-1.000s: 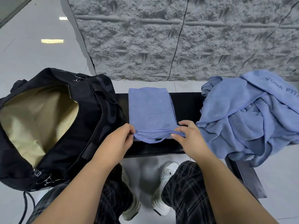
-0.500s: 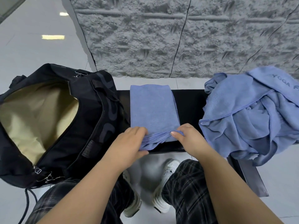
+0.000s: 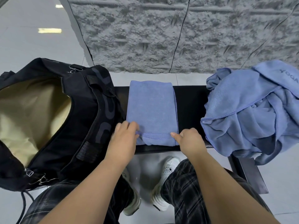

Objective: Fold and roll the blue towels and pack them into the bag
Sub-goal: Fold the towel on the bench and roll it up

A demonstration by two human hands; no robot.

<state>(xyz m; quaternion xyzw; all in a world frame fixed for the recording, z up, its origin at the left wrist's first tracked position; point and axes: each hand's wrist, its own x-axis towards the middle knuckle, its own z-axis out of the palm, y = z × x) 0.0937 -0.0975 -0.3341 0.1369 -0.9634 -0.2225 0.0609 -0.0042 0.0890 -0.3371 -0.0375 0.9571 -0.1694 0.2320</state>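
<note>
A folded blue towel (image 3: 151,109) lies as a long strip on the black bench (image 3: 189,101), its near end turned up into a small first roll. My left hand (image 3: 124,136) grips that rolled end at its left corner. My right hand (image 3: 188,139) pinches the right corner with thumb and curled fingers. A black bag (image 3: 90,113) with a tan lining stands wide open at the left of the bench. A loose heap of blue towels (image 3: 252,110) lies at the right end.
A rough grey stone wall (image 3: 161,34) rises behind the bench. Shiny pale floor tiles (image 3: 32,38) spread to the left. My legs in dark plaid trousers (image 3: 186,183) and white shoes (image 3: 161,191) are below the bench's front edge.
The near end of the towel, lifted and loose before, is now turned over on itself into a short roll. Both hands have moved forward onto it.
</note>
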